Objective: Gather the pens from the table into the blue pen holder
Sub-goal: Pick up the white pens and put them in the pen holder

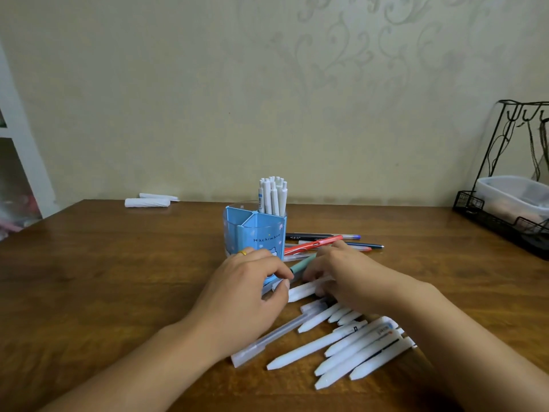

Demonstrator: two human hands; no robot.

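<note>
The blue pen holder (255, 233) stands mid-table, with several white pens (272, 195) upright in its back right compartment. My left hand (249, 289) is in front of it, fingers curled around a white pen (300, 291) and touching a green pen (303, 264). My right hand (344, 278) rests palm down on the same white pens, fingers bent. Several white pens (350, 349) lie fanned out near the front, beside a long clear pen (273, 337). A red pen (312, 244) and dark pens (326, 237) lie right of the holder.
A black wire rack (505, 209) holding a clear plastic box (517, 197) stands at the table's far right. Two white rolled items (148, 201) lie at the back left edge against the wall. A white shelf unit (20, 162) is at the left.
</note>
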